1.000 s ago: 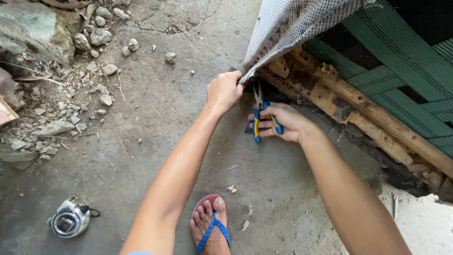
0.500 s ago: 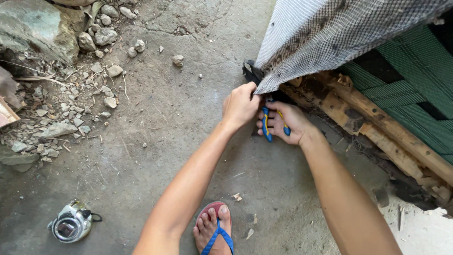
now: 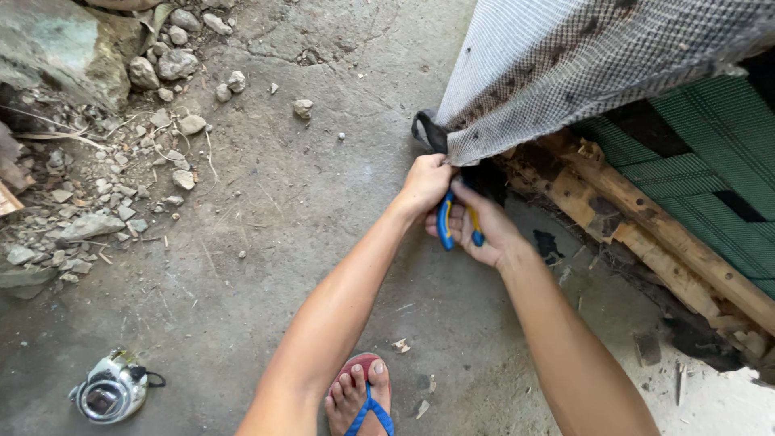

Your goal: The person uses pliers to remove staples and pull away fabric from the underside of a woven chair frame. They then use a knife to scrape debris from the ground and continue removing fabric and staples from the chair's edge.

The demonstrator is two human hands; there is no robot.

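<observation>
Left hand: the left hand [image 3: 426,182] is pinching the lower corner of the mesh sheet [image 3: 581,64], its grip closed tight on the edge.
Right hand: the right hand [image 3: 478,230] is wrapping its fingers around the pliers [image 3: 446,220], its grip closed on the blue and yellow handles, just beside the left hand and touching it.
Pliers: the handles are pointing down toward the floor; the head is hiding behind the hands and the mesh, so I cannot tell what it is biting.
Mesh sheet: it is hanging down from the upper right, draping over the wooden frame [image 3: 646,226], with its corner ending at the hands.
Wooden frame: it is running diagonally to the lower right, with green ribbed panels [image 3: 710,161] lying behind it.
Floor: the concrete floor [image 3: 266,242] is carrying loose stones [image 3: 173,60] at the upper left.
Foot: a foot in a blue sandal [image 3: 363,400] is standing at the bottom edge.
Lamp: a small round headlamp [image 3: 109,391] is lying at the lower left, well apart from the hands.
</observation>
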